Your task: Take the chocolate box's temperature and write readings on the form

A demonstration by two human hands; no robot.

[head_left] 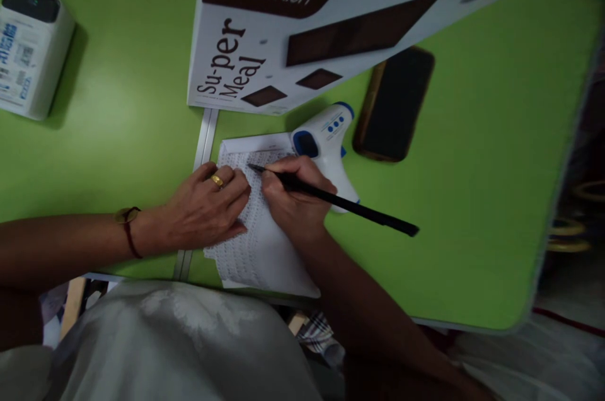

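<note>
My right hand (297, 193) grips a long black pen (373, 213) between thumb and fingers, its tip on a sheet of paper. Dense small handwriting covers the left part of the white paper (278, 256); its right part looks blank. My left hand (208, 202), wearing a gold ring, rests on the paper's left edge with loosely bent fingers and nothing seen in it. Partly behind my right hand lies a white and blue gun-shaped infrared thermometer (326, 136), overlapping the paper's upper corner.
A large white box (265, 60) marked NutriMotion stands beyond the paper. Right of the thermometer lies a dark smartphone (397, 104). A white power bank (35, 54) with a plugged cable sits at far left. The green table (482, 186) has a metal seam (205, 136).
</note>
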